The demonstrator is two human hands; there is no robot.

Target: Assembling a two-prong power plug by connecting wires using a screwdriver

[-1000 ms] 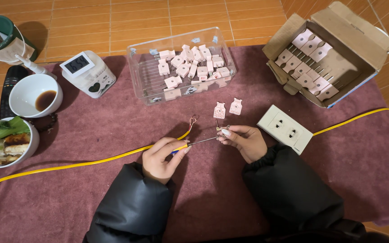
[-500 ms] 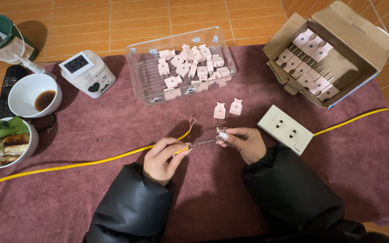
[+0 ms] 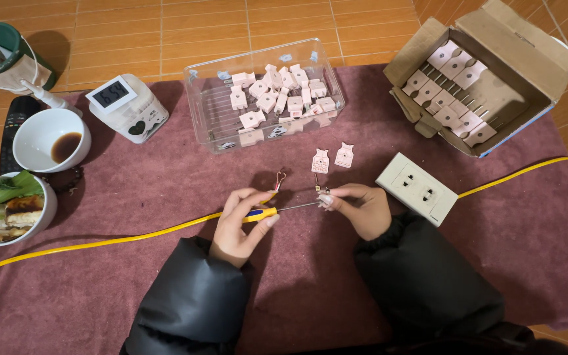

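Left hand [image 3: 241,223] gripping yellow-handled screwdriver [image 3: 277,211], tip at small pink plug part [image 3: 325,199] pinched in right hand [image 3: 361,209], above maroon cloth [image 3: 165,184], yellow cable [image 3: 119,240] alongside, two plug halves [image 3: 332,158] nearby.

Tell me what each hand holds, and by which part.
Left hand: screwdriver, by its handle. Right hand: small pale plug part, pinched in the fingertips.

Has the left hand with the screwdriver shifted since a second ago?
No. The left hand holds the screwdriver at the same spot beside the yellow cable, below the clear plastic box.
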